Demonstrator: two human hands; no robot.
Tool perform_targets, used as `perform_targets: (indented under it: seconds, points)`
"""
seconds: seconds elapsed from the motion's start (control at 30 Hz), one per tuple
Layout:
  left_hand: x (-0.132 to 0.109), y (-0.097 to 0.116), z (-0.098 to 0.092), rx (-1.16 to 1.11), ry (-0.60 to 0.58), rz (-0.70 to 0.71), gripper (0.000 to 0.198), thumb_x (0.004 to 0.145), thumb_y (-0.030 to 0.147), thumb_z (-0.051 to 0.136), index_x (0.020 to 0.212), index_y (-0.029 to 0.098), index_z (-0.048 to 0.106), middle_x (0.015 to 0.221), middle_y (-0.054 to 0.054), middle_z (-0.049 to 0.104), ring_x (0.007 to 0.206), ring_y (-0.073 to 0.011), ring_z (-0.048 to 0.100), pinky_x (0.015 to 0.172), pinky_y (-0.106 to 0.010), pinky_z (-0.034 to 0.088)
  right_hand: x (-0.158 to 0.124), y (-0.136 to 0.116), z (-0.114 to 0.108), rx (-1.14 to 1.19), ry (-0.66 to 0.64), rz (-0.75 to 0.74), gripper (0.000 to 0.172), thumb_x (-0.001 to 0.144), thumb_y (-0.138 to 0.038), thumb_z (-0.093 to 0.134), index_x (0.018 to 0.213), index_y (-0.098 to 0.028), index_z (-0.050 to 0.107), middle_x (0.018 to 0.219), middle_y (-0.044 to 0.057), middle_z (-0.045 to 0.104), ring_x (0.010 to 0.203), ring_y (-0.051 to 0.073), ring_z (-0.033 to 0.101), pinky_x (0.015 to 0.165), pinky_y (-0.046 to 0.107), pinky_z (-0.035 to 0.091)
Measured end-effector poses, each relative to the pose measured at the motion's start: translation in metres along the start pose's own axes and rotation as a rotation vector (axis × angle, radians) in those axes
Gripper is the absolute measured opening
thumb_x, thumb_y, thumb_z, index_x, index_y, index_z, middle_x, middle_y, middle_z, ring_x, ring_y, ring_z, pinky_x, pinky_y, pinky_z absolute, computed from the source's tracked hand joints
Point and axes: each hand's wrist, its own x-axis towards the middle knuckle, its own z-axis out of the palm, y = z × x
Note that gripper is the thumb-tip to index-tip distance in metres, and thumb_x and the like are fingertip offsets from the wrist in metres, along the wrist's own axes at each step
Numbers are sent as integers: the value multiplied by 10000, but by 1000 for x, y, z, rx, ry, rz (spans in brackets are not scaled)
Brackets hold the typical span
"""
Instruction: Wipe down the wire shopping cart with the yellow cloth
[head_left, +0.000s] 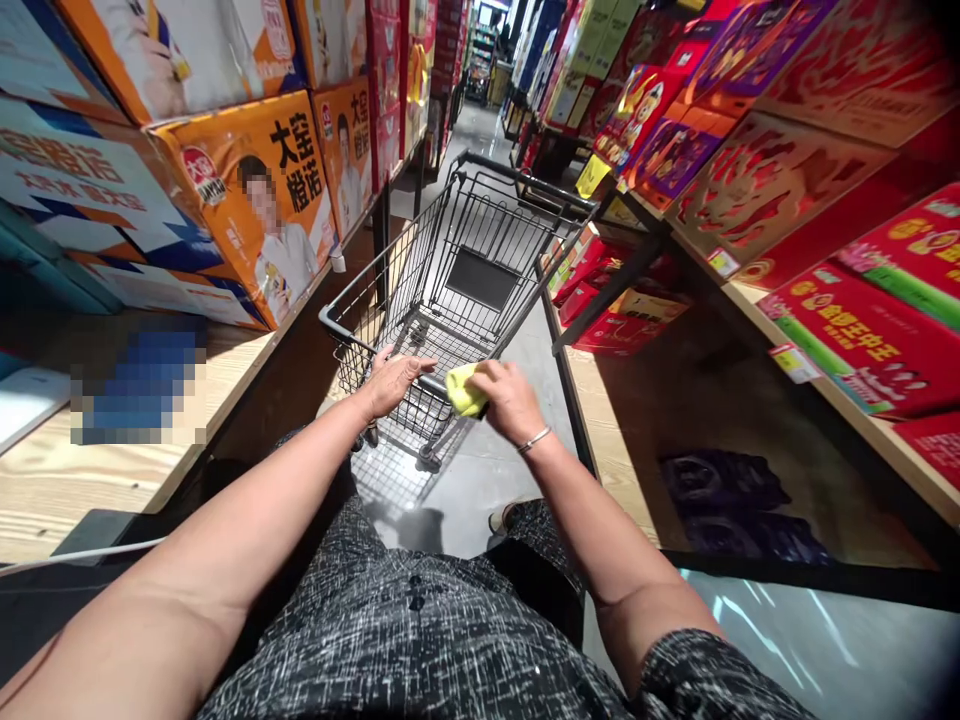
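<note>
A dark grey wire shopping cart (480, 280) stands in front of me in the aisle, its handle side nearest. My left hand (394, 384) is at the cart's handle, palm down, with its fingers stretched out to the right. Whether its palm presses on the bar cannot be seen. My right hand (511, 402) is closed on a yellow-green cloth (465, 390), which lies against the right part of the handle. A bracelet (535, 440) circles my right wrist. The wire basket shows no goods in it.
Orange drink cartons (251, 200) are stacked on the left shelf. Red gift boxes (862, 330) fill the right shelf, with dark purple packages (735, 500) lower down. Wooden shelf edges hem the cart on both sides. The grey tiled floor (469, 500) runs along the aisle.
</note>
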Motion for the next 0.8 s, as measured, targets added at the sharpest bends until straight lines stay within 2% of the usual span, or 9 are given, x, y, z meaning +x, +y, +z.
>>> perform_targets:
  seconds: [0.1,0.17,0.23,0.3,0.43,0.53,0.6,0.7,0.8]
  points:
    - [6,20,9,116,-11,-44,555,1061,472,171,1284,287,644,1279,-29,681,1315,-263,501,1204,-596,13,16,40,-12,-55,92,133,310,942,-139,514,1139,-266,716,1300,82,620,1042,264,475,821,381,423]
    - [10,42,22,178,-4,-15,521,1053,501,234,1308,273,627,1306,-52,666,1306,-281,502,1202,-594,19,32,53,-11,-48,81,63,365,941,-128,509,1236,-264,675,1355,84,594,1155,273,458,881,389,426]
    - [13,60,38,255,-1,31,536,1025,537,337,1386,212,562,1255,-102,683,1231,-297,550,1188,-547,146,47,56,-6,-30,-21,-42,365,952,-135,499,1260,-254,653,1329,87,608,1220,262,443,901,371,432]
    - [16,70,51,321,2,20,551,1005,506,412,1412,152,525,1187,-141,699,1153,-318,582,1104,-511,279,60,52,-1,-40,-139,-50,296,967,-174,502,1205,-239,665,1231,93,644,1186,251,472,860,341,441]
    - [17,68,64,359,35,32,388,1018,383,422,1282,169,611,1084,-122,720,1049,-297,603,976,-451,345,70,49,1,-82,-273,22,205,941,-212,563,1111,-222,678,1101,94,662,1030,243,520,754,306,426]
    - [14,63,66,348,60,91,348,1026,348,414,1227,166,633,1054,-106,729,999,-277,609,960,-436,344,67,53,-1,-62,-295,13,218,894,-151,580,1079,-210,680,1081,98,667,1012,247,517,735,300,412]
    - [10,64,67,335,76,116,330,1018,324,426,1217,163,634,1044,-102,733,981,-271,611,958,-436,344,64,57,-2,-11,-286,-5,230,844,-104,598,1040,-191,681,1057,103,673,990,240,524,776,305,415]
    - [4,63,66,298,84,136,299,996,301,460,1177,162,654,1011,-95,737,956,-267,618,952,-441,353,55,63,-5,228,-257,-27,228,760,-73,615,958,-171,672,979,80,680,939,213,550,869,323,417]
    - [3,53,57,270,81,135,310,980,302,469,1168,165,674,983,-97,735,942,-269,627,955,-448,365,41,68,-11,765,-179,84,329,721,-157,619,1049,-182,637,951,29,673,865,181,574,799,298,448]
